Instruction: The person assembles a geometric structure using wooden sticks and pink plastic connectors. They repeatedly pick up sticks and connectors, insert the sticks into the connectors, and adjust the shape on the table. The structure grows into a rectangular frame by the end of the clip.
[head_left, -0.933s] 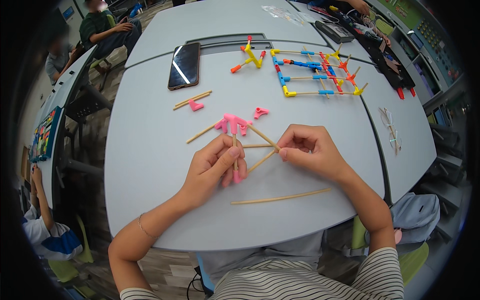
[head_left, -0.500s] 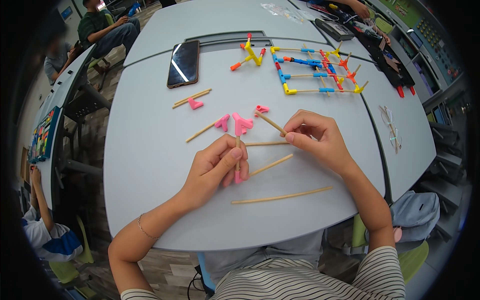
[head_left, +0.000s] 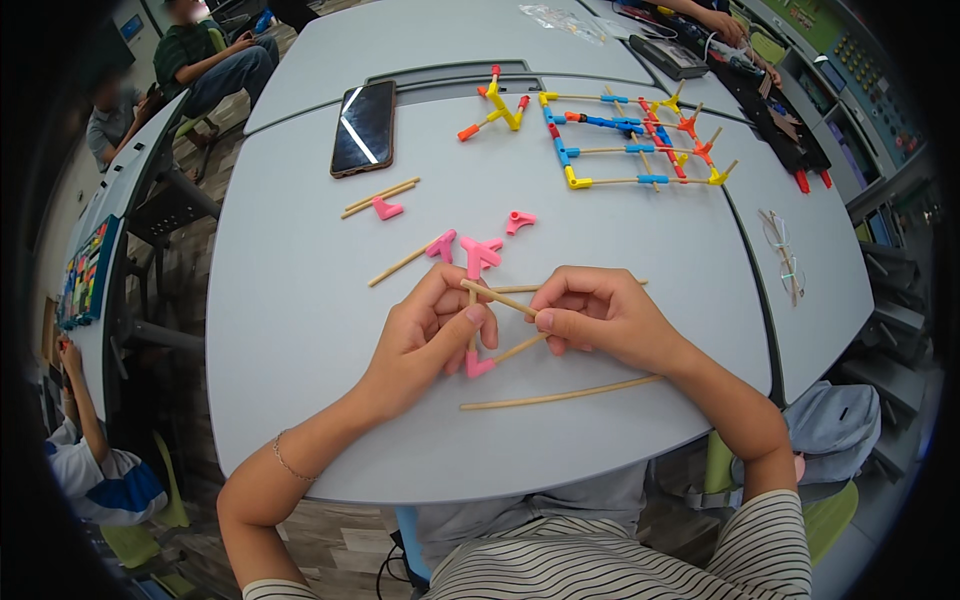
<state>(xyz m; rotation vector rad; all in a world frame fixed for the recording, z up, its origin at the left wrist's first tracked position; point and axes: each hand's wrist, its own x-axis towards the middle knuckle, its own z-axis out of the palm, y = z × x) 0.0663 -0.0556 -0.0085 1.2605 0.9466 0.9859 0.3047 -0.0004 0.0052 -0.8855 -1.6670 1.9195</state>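
Right hand (head_left: 605, 315) has its grip pinched on a wooden stick (head_left: 502, 299) slanting up-left, tip just below the pink connector (head_left: 480, 256); left hand (head_left: 425, 325), nearer, is closed round the connector's own stick (head_left: 472, 300).

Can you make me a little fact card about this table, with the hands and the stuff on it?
Left grip: closed on a wooden stick running between two pink connectors
Right grip: pinching a slanted stick
Past both grips: more pink pieces
Near edge: loose stick
Upper left: dark phone
Upper right: colourful stick frame
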